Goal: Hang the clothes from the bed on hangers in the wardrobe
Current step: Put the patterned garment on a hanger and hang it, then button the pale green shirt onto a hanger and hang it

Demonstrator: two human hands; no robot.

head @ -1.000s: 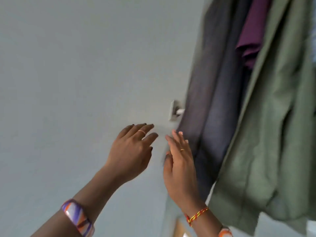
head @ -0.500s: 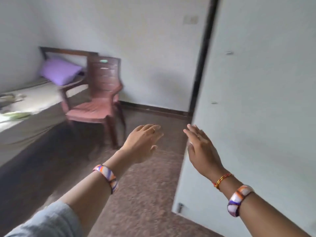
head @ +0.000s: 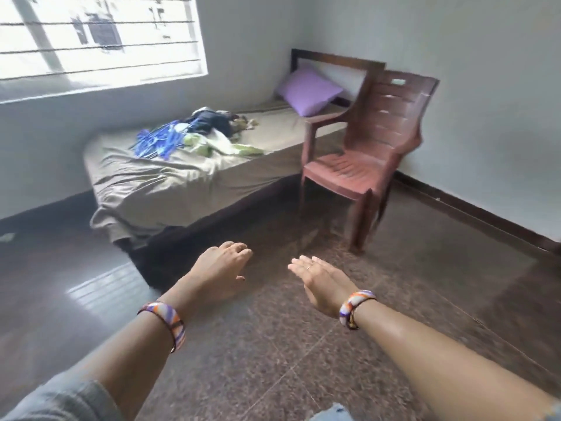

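A pale-walled room with a dark speckled stone floor (head: 273,344) and a bright barred window (head: 97,38) at upper left fills the view. Both hands reach forward over the floor, holding nothing. The left hand (head: 220,271) has its fingers loosely extended and slightly bent, palm down; a striped orange, purple and white bangle (head: 165,322) circles its wrist, and a grey sleeve (head: 57,402) shows at the bottom edge. The right hand (head: 320,282) has straight, relaxed fingers with a thin ring, and a matching striped bangle (head: 353,308) sits at its wrist. Well beyond the hands stands a low bed with a rumpled olive-grey sheet (head: 170,180). On it lie a heap of dark and green clothes (head: 215,132) and, beside them, a bundle of blue plastic hangers (head: 158,141). A lilac pillow (head: 308,91) rests at the headboard. A reddish-brown plastic armchair (head: 364,156) stands just beside the bed.
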